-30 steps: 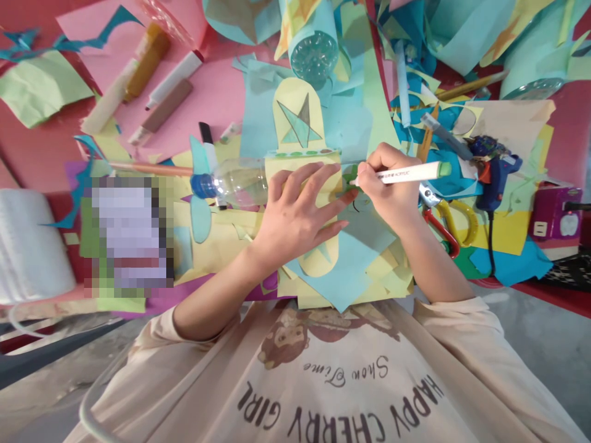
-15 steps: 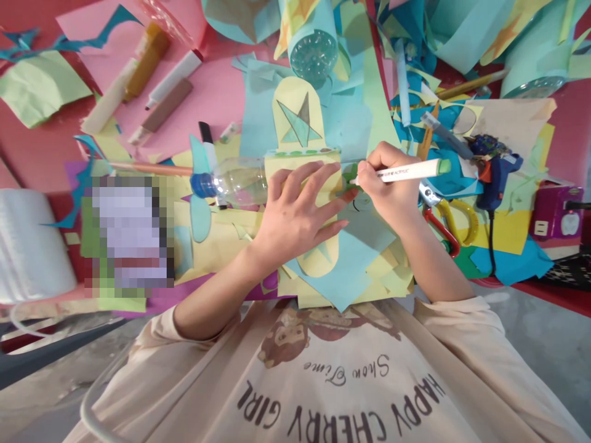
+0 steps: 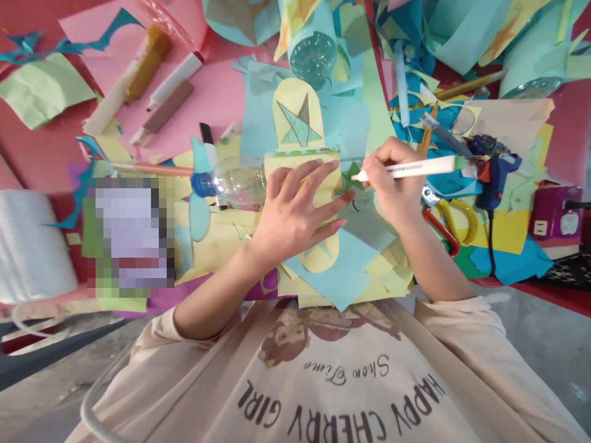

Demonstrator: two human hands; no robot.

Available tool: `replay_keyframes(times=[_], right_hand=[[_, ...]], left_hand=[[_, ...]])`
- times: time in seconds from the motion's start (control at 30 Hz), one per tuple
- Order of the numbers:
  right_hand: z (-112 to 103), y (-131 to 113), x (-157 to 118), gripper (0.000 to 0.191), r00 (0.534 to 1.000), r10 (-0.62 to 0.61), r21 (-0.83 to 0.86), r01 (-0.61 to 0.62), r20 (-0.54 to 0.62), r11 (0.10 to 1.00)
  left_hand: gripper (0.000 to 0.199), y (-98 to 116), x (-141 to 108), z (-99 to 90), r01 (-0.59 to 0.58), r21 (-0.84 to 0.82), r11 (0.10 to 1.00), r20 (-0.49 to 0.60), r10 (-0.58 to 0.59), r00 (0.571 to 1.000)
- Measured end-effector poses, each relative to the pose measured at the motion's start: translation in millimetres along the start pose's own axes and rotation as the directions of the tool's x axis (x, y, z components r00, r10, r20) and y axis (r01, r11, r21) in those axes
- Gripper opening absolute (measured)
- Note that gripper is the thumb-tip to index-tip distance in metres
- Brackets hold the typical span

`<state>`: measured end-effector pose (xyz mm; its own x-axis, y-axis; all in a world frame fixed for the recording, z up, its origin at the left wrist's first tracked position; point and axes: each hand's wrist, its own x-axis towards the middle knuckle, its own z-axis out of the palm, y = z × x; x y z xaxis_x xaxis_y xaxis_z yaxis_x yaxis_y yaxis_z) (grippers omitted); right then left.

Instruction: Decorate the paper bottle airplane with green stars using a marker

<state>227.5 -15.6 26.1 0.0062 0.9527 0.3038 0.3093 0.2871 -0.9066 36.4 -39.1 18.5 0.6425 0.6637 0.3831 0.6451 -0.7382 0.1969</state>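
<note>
A clear plastic bottle [image 3: 240, 179] with a blue cap [image 3: 203, 184] lies on its side, wrapped in pale yellow paper [image 3: 277, 162]. My left hand [image 3: 295, 212] curves over the wrapped part with its fingers somewhat spread, holding the bottle down. Paper flaps with star drawings stick out above and below it; the upper flap [image 3: 298, 114] shows fully, the lower one partly. My right hand [image 3: 397, 181] grips a white acrylic marker [image 3: 427, 167] with a green end. Its tip is at a green star shape [image 3: 353, 175] near the bottle's right end; whether it touches I cannot tell.
Scissors [image 3: 466, 221], a blue glue gun [image 3: 498, 178] and paper scraps lie at right. A blurred-out phone-like object [image 3: 129, 227] and a white roll [image 3: 34, 246] are at left. Several markers [image 3: 164, 111] lie upper left. Another decorated bottle [image 3: 314, 52] stands at the back.
The marker and my right hand have shifted slightly to the right, uncovering more of the green star shape. My left hand and the bottle stay nearly in place.
</note>
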Motion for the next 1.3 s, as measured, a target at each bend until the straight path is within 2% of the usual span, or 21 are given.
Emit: replay_keyframes(times=[0.1, 0.2, 0.33, 0.47, 0.57, 0.63, 0.73, 0.9, 1.0, 1.1, 1.2, 1.3], right_hand=[[-3, -5, 3, 0.031, 0.982, 0.024, 0.203, 0.015, -0.188, 0.979], [-8, -11, 6, 0.032, 0.948, 0.052, 0.244, 0.028, -0.315, 0.969], [-13, -11, 10, 0.022, 0.946, 0.048, 0.139, -0.004, -0.32, 0.99], [-13, -3, 12, 0.018, 0.947, 0.072, 0.153, -0.025, -0.314, 0.988], [-13, 1, 12, 0.036, 0.963, 0.13, 0.139, -0.099, -0.236, 0.985], [-14, 3, 12, 0.034, 0.977, 0.102, 0.07, -0.091, -0.185, 0.993], [-17, 5, 11, 0.025, 0.994, 0.059, -0.067, -0.065, -0.094, 0.996], [-15, 11, 11, 0.031, 0.984, 0.169, -0.14, -0.161, 0.051, 0.977], [-15, 15, 10, 0.034, 0.978, 0.174, -0.148, -0.157, 0.115, 0.977], [-22, 17, 12, 0.045, 0.955, 0.144, -0.15, -0.107, 0.259, 0.983], [-32, 12, 14, 0.057, 0.892, 0.114, -0.206, -0.024, 0.438, 0.978], [-39, 3, 16, 0.065, 0.839, 0.129, -0.278, 0.027, 0.529, 0.96]], left_hand=[[0.035, -2, 0, -0.1, 0.011, -0.034, 0.999, 0.015, -0.01, 1.0], [0.037, -4, -1, 1.2, 0.026, -0.06, 0.998, 0.016, -0.025, 1.0], [0.037, -9, -2, 1.5, 0.065, -0.049, 0.997, -0.023, -0.066, 0.998], [0.032, -16, 0, -2.0, 0.071, -0.165, 0.984, -0.175, -0.1, 0.98], [0.034, -18, 2, -3.9, 0.112, -0.402, 0.909, -0.29, -0.242, 0.926], [0.032, -18, 2, -3.5, 0.127, -0.519, 0.845, -0.317, -0.328, 0.89], [0.03, -18, 1, -0.7, 0.118, -0.614, 0.781, -0.332, -0.391, 0.858], [0.025, -17, 2, 3.6, 0.103, -0.687, 0.72, -0.354, -0.455, 0.817], [0.023, -16, 0, 4.0, 0.107, -0.653, 0.749, -0.35, -0.424, 0.835], [0.023, -17, -3, 2.3, 0.086, -0.553, 0.829, -0.34, -0.318, 0.885], [0.021, -15, -5, -0.6, 0.025, -0.383, 0.924, -0.346, -0.168, 0.923], [0.031, -10, -3, -2.4, -0.006, -0.205, 0.979, -0.36, -0.07, 0.931]])
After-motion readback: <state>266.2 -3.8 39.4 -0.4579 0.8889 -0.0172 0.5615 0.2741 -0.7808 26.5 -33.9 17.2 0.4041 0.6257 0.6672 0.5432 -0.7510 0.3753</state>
